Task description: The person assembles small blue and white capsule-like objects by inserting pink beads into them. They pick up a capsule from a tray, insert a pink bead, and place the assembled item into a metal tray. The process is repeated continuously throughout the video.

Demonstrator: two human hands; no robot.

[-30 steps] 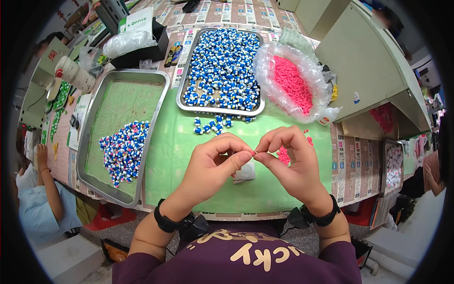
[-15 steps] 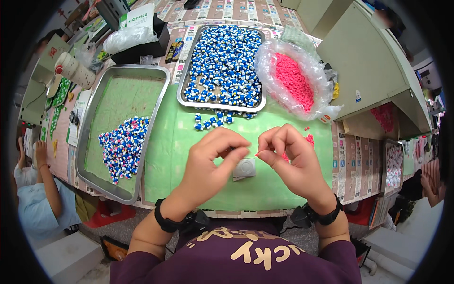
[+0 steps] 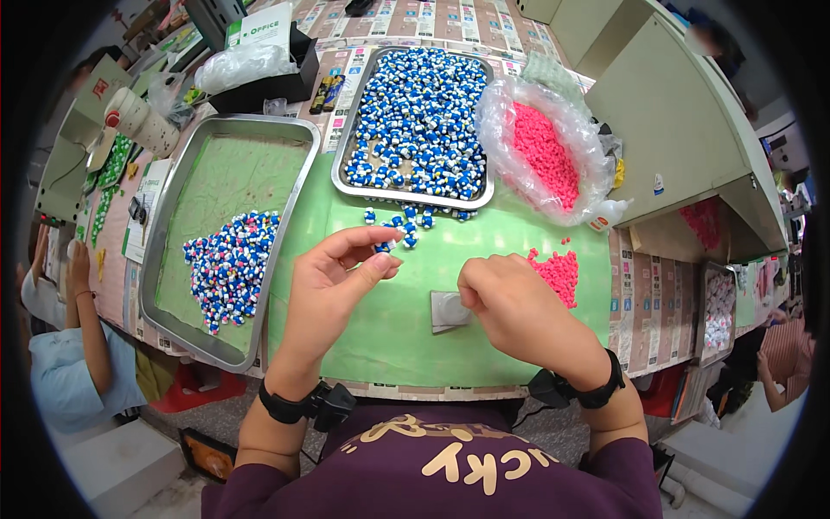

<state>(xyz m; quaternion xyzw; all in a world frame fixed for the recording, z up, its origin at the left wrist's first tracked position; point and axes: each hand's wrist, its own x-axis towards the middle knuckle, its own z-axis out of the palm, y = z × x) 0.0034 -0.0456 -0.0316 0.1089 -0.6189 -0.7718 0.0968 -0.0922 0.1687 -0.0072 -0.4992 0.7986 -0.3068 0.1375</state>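
Note:
My left hand (image 3: pixel 333 281) is raised over the green mat, pinching a small blue-and-white piece (image 3: pixel 386 246) between thumb and fingers. Just beyond its fingertips lie several loose blue-and-white pieces (image 3: pixel 411 221). My right hand (image 3: pixel 527 307) is curled palm down beside a small pale square pad (image 3: pixel 448 313), its fingertips at the pad's right edge. Its fingers are drawn together, and whatever they may hold is hidden. A little pile of pink bits (image 3: pixel 560 275) lies just past my right hand, partly covered by it.
A metal tray (image 3: pixel 340 177) heaped with blue-and-white pieces stands at the back. Beside it an open plastic bag (image 3: pixel 494 117) holds pink bits. At left, another metal tray (image 3: pixel 298 164) contains blue-and-white pieces with pink on them. A grey cabinet (image 3: pixel 666 130) rises at right; another person's arm (image 3: pixel 91 355) shows far left.
My hands have moved apart. The left went left and now shows the blue-and-white piece in its pinch; the right turned palm down and lowered beside the pad.

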